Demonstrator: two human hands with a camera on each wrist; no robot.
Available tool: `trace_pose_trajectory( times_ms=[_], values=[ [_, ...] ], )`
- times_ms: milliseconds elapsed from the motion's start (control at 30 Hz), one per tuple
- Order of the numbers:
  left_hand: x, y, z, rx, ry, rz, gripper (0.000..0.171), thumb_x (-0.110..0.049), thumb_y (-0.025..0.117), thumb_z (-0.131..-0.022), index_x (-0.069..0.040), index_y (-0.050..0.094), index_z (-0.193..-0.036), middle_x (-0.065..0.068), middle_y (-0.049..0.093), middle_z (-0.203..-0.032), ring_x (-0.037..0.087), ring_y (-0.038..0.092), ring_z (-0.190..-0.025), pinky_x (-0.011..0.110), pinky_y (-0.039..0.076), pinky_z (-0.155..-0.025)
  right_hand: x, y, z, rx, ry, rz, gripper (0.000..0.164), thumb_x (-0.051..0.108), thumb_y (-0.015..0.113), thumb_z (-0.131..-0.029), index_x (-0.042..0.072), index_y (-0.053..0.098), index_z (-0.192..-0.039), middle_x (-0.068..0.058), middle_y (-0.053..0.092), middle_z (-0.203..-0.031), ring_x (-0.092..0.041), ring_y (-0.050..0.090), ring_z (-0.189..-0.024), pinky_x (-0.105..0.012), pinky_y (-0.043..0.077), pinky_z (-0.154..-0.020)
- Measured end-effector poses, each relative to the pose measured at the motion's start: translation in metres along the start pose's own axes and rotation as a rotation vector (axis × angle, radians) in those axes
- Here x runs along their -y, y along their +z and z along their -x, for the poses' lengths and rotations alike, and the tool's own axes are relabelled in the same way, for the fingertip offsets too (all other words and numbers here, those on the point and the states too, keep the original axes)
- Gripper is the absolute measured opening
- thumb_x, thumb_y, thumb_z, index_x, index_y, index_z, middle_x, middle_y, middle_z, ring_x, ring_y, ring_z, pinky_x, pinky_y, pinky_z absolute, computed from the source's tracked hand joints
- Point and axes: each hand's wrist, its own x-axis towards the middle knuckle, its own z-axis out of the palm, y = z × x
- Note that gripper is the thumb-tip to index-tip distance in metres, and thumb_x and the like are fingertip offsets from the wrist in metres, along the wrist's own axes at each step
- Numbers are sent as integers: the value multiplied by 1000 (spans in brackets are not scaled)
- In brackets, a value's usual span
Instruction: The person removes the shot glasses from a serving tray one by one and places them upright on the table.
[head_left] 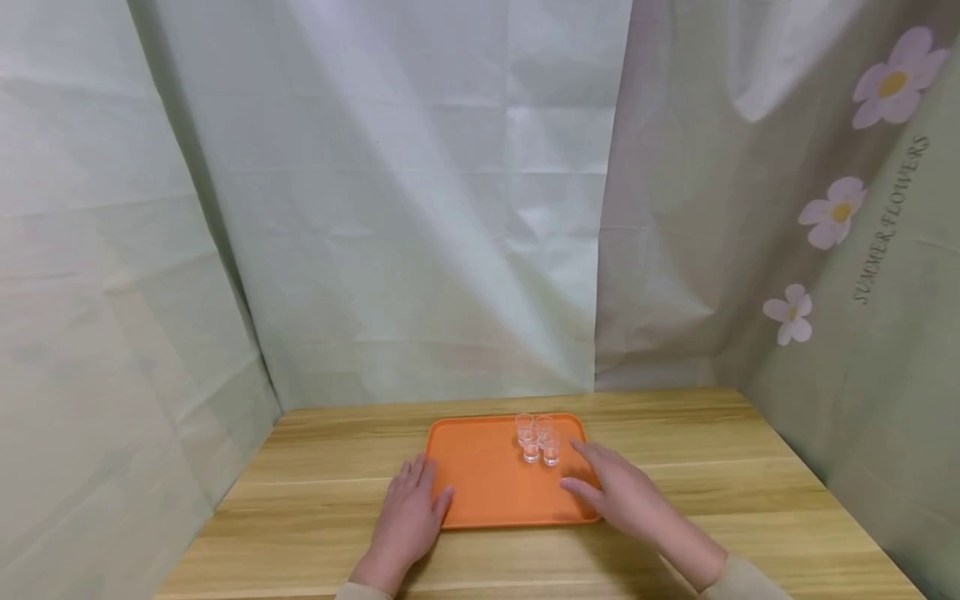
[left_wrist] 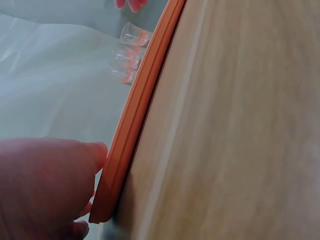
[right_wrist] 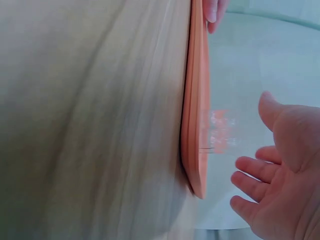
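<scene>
Together, the small clear cups [head_left: 551, 456] stood upright just left of the right grip [head_left: 622, 493], which hung released, fingers parted, perhaps for easy reach. Beneath them, the orange tray [head_left: 487, 492] lay on the table [head_left: 675, 433]; the relaxed left grip [head_left: 408, 512] touched its left edge, seemingly steadying it.
</scene>
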Motion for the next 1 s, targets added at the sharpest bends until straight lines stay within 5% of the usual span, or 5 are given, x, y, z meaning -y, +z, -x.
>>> trace_pose_trajectory(
  times_ms=[267,733,1000],
  values=[
    [17,15,0,-122,39,27,53,-19,60,-112,20,53,-148,41,54,-151,61,48,-144,72,36,-122,-3,9,-23,-72,31,-76,66,38,76,-106,0,58,-157,-18,65,-152,-43,58,-144,-63,48,-118],
    [13,5,2,-35,-14,-12,51,1,56,-104,20,50,-150,40,56,-150,59,48,-146,71,38,-122,-9,23,-42,-84,122,-175,59,30,81,-104,0,63,-151,-16,70,-145,-39,67,-132,-62,53,-111],
    [25,20,2,-137,42,31,53,3,59,-99,20,52,-149,42,57,-147,62,51,-142,74,39,-118,-13,31,-50,-87,168,-243,54,28,83,-102,2,67,-146,-14,72,-140,-36,69,-128,-59,56,-109]
  ],
)
